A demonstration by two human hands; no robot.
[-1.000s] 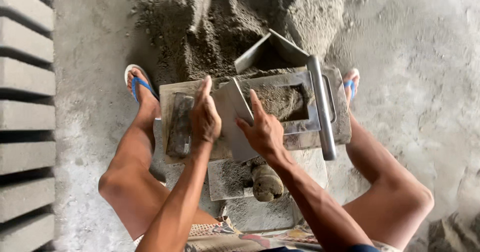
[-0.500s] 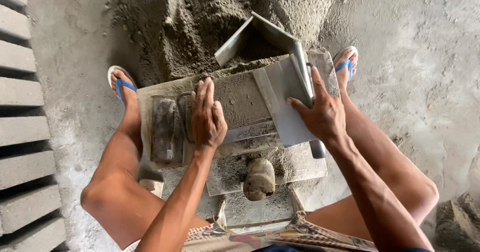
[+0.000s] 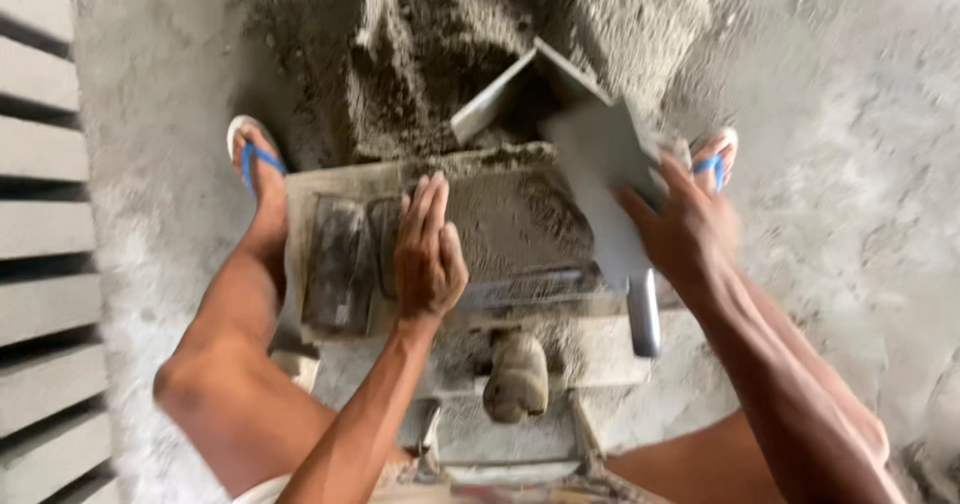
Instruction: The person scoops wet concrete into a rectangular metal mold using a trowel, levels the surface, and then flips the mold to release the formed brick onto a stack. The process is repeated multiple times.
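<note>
Flat metal plate (image 3: 600,179) tilts over the mould (image 3: 500,234), right side, long axis running away from the body; right hand (image 3: 680,229) clamped on its lower edge; left hand (image 3: 428,249) flat, fingers together, on the mould's sand; heaped sand (image 3: 400,74) beyond.

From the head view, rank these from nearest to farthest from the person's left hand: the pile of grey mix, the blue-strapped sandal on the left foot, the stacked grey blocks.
Measured from the left hand:
1. Pile of grey mix, straight ahead.
2. Blue-strapped sandal, to the left.
3. Stacked grey blocks, at the far left edge.

grey blocks (image 3: 40,224) stacked at left; blue flip-flops (image 3: 252,154); sand heap (image 3: 400,54) behind.
</note>
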